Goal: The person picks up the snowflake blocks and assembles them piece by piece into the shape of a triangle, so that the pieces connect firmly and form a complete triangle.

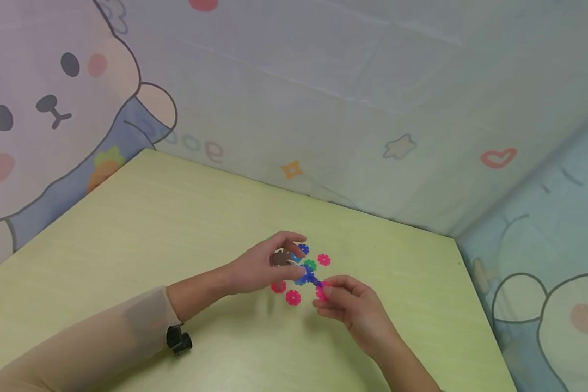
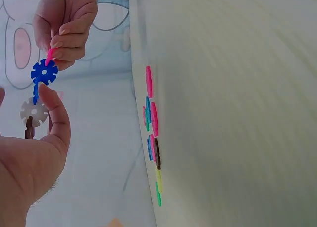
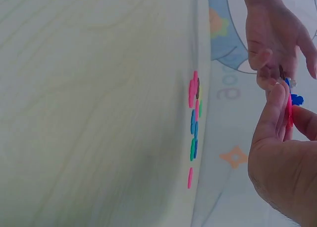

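Observation:
A short chain of slotted plastic snowflake discs hangs between both hands above the table: pink, blue discs point(image 2: 44, 72), a whitish disc point(image 2: 33, 112) and a brown one point(image 2: 29, 128). My right hand point(image 1: 360, 310) pinches the pink disc point(image 1: 322, 291) at the near-right end between thumb and fingers. My left hand point(image 1: 262, 264) is cupped about the other end. Its thumb touches a blue disc point(image 1: 307, 274), while the index finger stands well apart from the thumb. Whatever its lower fingers touch is partly hidden.
Loose discs lie on the table point(image 1: 215, 218) below the hands, among them a pink disc point(image 1: 324, 259), another pink disc point(image 1: 293, 298), a green disc point(image 1: 310, 265) and a dark blue disc point(image 1: 302, 249). A printed curtain point(image 1: 323, 109) hangs along the table's far edge.

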Demonstrator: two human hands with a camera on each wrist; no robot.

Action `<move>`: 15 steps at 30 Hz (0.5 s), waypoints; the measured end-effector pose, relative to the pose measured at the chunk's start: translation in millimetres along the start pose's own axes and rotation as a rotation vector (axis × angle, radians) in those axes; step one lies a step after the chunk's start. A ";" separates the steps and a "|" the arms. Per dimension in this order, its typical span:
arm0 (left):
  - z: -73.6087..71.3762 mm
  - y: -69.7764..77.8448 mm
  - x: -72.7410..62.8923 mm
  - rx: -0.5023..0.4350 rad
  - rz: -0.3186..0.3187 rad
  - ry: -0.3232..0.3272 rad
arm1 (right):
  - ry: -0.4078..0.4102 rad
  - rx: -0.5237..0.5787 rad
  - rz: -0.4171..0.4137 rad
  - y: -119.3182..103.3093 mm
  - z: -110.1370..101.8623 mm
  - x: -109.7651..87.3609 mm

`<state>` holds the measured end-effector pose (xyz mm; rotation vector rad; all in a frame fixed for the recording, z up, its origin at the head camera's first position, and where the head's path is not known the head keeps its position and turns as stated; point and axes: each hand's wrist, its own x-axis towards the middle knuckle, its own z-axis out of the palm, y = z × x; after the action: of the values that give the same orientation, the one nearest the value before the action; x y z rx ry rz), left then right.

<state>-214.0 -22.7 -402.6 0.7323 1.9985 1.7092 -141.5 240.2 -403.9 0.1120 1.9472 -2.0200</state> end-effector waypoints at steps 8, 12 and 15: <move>-2.4 -5.5 3.1 -0.122 -0.050 0.160 | 0.068 -0.013 -0.010 -1.0 -1.4 0.5; -2.0 -4.7 3.8 -0.108 -0.027 0.178 | 0.058 -0.072 -0.005 2.3 -1.1 0.7; -1.5 -2.2 2.8 -0.109 -0.007 0.176 | 0.040 -0.113 -0.004 5.6 -0.2 1.0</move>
<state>-217.3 -22.4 -404.4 0.5539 1.9987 1.9204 -140.9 240.2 -409.5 0.1229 2.0832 -1.9187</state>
